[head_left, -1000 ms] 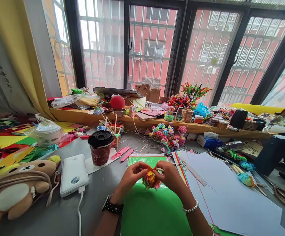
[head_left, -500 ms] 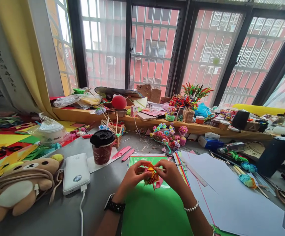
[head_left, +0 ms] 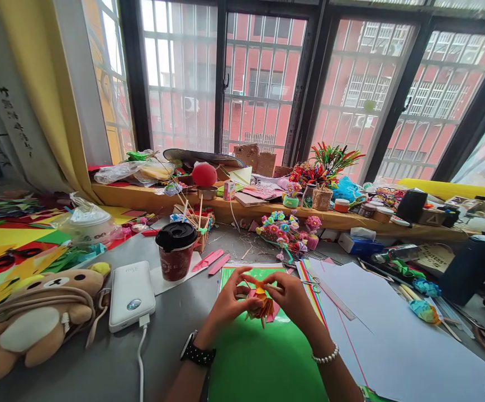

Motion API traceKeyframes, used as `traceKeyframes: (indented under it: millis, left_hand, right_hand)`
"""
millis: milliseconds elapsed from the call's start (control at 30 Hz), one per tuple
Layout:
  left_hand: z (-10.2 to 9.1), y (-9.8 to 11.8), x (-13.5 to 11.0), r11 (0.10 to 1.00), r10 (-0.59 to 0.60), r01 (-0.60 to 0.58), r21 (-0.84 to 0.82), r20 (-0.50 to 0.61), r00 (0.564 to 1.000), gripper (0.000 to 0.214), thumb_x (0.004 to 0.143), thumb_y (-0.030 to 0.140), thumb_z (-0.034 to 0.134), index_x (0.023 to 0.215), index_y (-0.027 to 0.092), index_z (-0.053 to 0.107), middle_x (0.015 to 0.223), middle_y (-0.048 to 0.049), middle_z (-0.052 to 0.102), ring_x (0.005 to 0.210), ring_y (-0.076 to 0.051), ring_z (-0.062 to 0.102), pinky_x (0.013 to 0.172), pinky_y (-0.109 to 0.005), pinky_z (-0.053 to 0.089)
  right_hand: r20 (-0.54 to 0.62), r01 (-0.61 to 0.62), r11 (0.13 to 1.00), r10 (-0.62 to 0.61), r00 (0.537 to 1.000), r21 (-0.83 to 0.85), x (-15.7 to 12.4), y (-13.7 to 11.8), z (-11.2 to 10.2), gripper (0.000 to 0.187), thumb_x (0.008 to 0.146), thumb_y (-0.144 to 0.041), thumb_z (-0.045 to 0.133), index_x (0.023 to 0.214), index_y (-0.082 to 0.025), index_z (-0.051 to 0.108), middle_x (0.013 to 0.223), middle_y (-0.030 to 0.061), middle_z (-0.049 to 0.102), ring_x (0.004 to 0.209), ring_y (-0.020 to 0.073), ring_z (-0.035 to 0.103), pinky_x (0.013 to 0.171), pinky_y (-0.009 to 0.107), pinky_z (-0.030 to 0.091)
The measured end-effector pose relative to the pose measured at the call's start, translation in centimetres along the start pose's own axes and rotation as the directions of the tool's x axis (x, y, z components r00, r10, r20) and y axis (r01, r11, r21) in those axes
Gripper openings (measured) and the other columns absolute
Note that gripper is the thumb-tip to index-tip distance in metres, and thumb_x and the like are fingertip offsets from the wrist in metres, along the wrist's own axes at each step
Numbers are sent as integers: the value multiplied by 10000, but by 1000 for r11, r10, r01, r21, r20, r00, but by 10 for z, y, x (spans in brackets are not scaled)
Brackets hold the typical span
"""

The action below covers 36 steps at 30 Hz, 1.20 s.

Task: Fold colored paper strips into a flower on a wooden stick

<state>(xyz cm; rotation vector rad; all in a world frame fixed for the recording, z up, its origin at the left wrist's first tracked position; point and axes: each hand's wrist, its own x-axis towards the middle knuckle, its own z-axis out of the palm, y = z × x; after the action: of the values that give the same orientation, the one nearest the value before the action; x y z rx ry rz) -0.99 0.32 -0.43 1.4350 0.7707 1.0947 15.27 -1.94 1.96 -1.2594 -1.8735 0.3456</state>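
Observation:
Both hands meet over a green paper sheet (head_left: 259,357) on the grey table. My left hand (head_left: 228,304), with a black watch on its wrist, and my right hand (head_left: 295,298), with a bead bracelet, pinch a small folded paper flower (head_left: 262,304) of orange, yellow and pink between the fingertips. A thin wooden stick pokes out by the right thumb. The flower is held a little above the green sheet.
A lidded red coffee cup (head_left: 176,251) and a white power bank (head_left: 132,295) with cable stand left of the hands, a plush bear (head_left: 33,315) further left. White paper sheets (head_left: 397,340) and a ruler lie right. Paper flower crafts (head_left: 286,229) crowd the window ledge.
The hands and flower have shifted slightly up and away over the green sheet, and the flower has been turned between the fingers. The view has drifted a little.

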Motion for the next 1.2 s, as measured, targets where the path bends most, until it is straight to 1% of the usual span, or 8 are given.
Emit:
traceKeyframes:
  millis: [100, 233, 400, 567, 700, 900, 1067, 1200]
  left_hand:
    - [0, -5, 2, 991, -21, 22, -136, 9, 1000, 707, 530, 424, 716, 1124, 204, 403, 972, -57, 536, 741, -153, 569, 673, -282, 445]
    - [3, -7, 3, 975, -79, 96, -202, 91, 993, 583, 542, 416, 715, 1008, 166, 469, 801, -38, 589, 696, -169, 586, 629, -281, 437]
    - [4, -5, 2, 988, -55, 68, -138, 95, 994, 420, 548, 364, 723, 821, 159, 478, 719, -25, 606, 657, -168, 591, 619, -286, 442]
    - [3, 3, -2, 994, 1, -5, 111, 33, 999, 382, 535, 316, 731, 814, 164, 520, 794, -15, 587, 668, -143, 568, 636, -261, 440]
    - [2, 6, -2, 978, 17, -33, 208, 77, 997, 352, 562, 311, 713, 817, 163, 519, 856, -25, 572, 677, -134, 555, 646, -254, 436]
    - [3, 4, -2, 976, 17, -33, 216, 76, 997, 349, 580, 308, 698, 830, 163, 502, 770, -8, 569, 663, -134, 550, 636, -249, 430]
    - [6, 1, -3, 986, 42, -42, 164, 4, 999, 360, 553, 321, 708, 806, 162, 508, 728, 2, 562, 639, -134, 552, 611, -244, 425]
    - [5, 2, -3, 984, 36, -43, 172, 43, 998, 362, 564, 331, 704, 811, 163, 499, 755, 2, 560, 646, -128, 548, 621, -247, 426]
  right_hand:
    - [-98, 6, 999, -3, 995, 32, 0, 0, 4, 129, 760, -235, 520, 733, -162, 622, 705, 39, 636, 605, 141, 552, 542, 226, 416]
    - [-191, -11, 1000, 12, 982, 7, -1, -2, 5, 163, 763, -262, 499, 728, -158, 620, 631, 26, 609, 480, 113, 470, 465, 222, 373]
    - [-101, -44, 997, 49, 994, 56, -1, -1, -1, 158, 749, -274, 536, 806, -157, 625, 722, 38, 647, 484, 109, 484, 454, 217, 385]
    - [14, 39, 994, -40, 999, 104, -1, 1, -9, 148, 776, -243, 532, 848, -192, 650, 851, 49, 665, 754, 167, 598, 630, 248, 456]
    - [49, 52, 996, -56, 997, 65, -1, 1, -10, 133, 782, -212, 533, 820, -200, 660, 806, 35, 675, 720, 162, 607, 648, 256, 452]
    - [33, 58, 998, -57, 998, -9, -1, -2, -8, 119, 777, -201, 537, 793, -190, 655, 766, 31, 669, 682, 159, 593, 610, 243, 436]
    - [13, 47, 996, -46, 999, -79, -2, -3, -4, 112, 768, -183, 530, 773, -178, 642, 750, 33, 659, 653, 155, 577, 564, 235, 420]
    - [0, 43, 996, -43, 999, -80, -2, -2, -3, 103, 759, -169, 526, 761, -176, 628, 746, 27, 651, 650, 150, 572, 551, 226, 418]
